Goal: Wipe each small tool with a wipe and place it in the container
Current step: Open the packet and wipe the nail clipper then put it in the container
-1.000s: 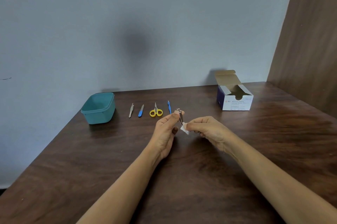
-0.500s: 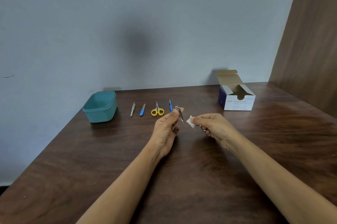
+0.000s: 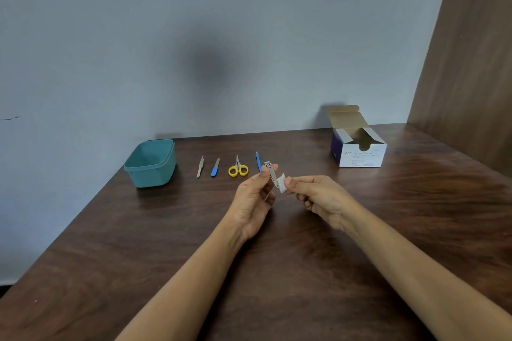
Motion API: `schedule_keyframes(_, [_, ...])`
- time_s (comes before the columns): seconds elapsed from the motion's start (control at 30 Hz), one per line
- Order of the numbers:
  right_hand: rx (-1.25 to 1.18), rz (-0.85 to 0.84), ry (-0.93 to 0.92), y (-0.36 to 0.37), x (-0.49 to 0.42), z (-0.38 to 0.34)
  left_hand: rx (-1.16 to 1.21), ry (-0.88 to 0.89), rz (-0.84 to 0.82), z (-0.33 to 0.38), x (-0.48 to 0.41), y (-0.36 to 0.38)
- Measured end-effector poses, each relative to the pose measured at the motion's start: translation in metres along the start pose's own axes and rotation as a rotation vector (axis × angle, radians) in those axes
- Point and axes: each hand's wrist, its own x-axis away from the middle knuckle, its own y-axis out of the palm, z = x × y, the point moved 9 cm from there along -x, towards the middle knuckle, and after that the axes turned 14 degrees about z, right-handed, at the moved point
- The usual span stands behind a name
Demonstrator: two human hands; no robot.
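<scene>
Head camera shows my left hand (image 3: 253,202) pinching a metal nail clipper (image 3: 271,173) between thumb and fingertips, with the cutting end up. My right hand (image 3: 324,199) pinches a small folded white wipe (image 3: 282,186) against the clipper's lower end. Both hands hover above the wooden table (image 3: 277,271), to the right of the teal container (image 3: 151,174) and nearer to me than it.

I judge this to be the wiping of the first tool. I see nothing inside the container from this angle, and four tools lie in a row just right of it: tweezers (image 3: 200,166), a blue-handled file (image 3: 215,167), yellow scissors (image 3: 238,169) and a thin blue tool (image 3: 258,162).

These are the risks as I read them:
- **Dropping the clipper:** it is smooth metal held only by a light pinch, so a firm stroke of a damp wipe could twist it loose onto the table.
- **Losing the wipe:** it is tiny and could snag on the cutting edge or the lever, then slip from my right fingers.
- **Incomplete wiping:** contact looks confined to one end, so part of the clipper may go in unwiped.
- **Scattering the row:** the thin blue tool, farthest in the row from the container, sits close to my left fingertips. The path to the container crosses the whole row, so a low carry could knock the tools about.

The open alcohol swab box (image 3: 360,156), far to the right of the container, is well out of the way.
</scene>
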Motion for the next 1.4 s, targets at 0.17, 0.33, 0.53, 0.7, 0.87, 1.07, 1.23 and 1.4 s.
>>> schedule_keyframes(0.17, [-0.036, -0.075, 0.015, 0.01, 0.004, 0.002, -0.039, 0.008, -0.055, 0.0, 0.004, 0.005])
schedule_keyframes(0.33, [-0.084, -0.076, 0.048, 0.012, 0.002, 0.007, -0.061, 0.01, -0.086, -0.001, 0.006, 0.008])
schedule_keyframes(0.53, [-0.048, -0.108, 0.041, 0.016, 0.003, 0.007, -0.017, 0.037, -0.067, 0.002, 0.004, 0.006])
schedule_keyframes(0.7, [-0.041, -0.065, 0.034, 0.011, 0.003, 0.006, -0.033, 0.054, -0.06, 0.001, 0.004, 0.005])
schedule_keyframes(0.87, [-0.16, 0.029, -0.004, 0.006, 0.002, 0.007, -0.128, 0.102, -0.091, 0.0, 0.005, 0.007])
schedule_keyframes(1.07, [-0.091, -0.092, 0.039, 0.016, 0.005, 0.006, 0.006, 0.06, -0.074, 0.002, 0.002, 0.004])
schedule_keyframes(1.23, [-0.025, -0.113, 0.015, 0.017, 0.007, 0.006, -0.028, 0.067, -0.082, 0.002, 0.002, 0.004])
schedule_keyframes(1.4, [-0.114, -0.066, -0.017, 0.017, 0.007, 0.005, -0.089, 0.087, -0.099, 0.004, 0.006, 0.006])
